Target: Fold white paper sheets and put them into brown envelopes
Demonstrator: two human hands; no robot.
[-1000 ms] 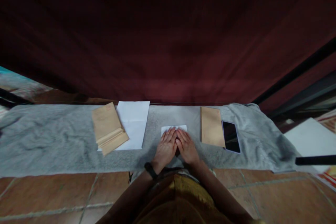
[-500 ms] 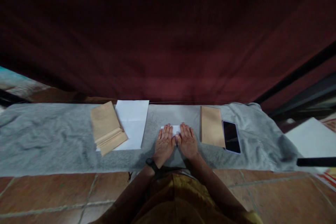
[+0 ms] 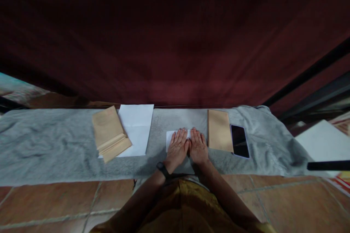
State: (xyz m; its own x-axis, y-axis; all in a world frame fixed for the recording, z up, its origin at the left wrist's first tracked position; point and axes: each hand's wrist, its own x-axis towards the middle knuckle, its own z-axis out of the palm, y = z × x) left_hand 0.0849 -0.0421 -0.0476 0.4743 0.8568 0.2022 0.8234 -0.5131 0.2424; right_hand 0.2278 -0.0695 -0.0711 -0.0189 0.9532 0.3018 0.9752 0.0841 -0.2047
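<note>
A folded piece of white paper (image 3: pixel 169 139) lies flat on the grey cloth in front of me. My left hand (image 3: pixel 177 147) rests palm down on it, fingers stretched out, with a dark band on the wrist. Beside it my right hand (image 3: pixel 198 147) is also laid flat, fingers straight and pointing away from me, covering the paper's right part. The two thumbs are close together, and most of the paper is hidden beneath the hands.
To the left, brown paper envelopes (image 3: pixel 108 127) overlap white sheets (image 3: pixel 140 127). At right lie a brown stack (image 3: pixel 219 131) and a phone (image 3: pixel 240 141) with a dark screen. Grey cloth (image 3: pixel 54 145) covers the bench; a dark red curtain (image 3: pixel 180 62) hangs behind.
My hands first parted sideways over the paper. Since then the left hand has slid right, back toward the right hand, uncovering the paper's left end.
</note>
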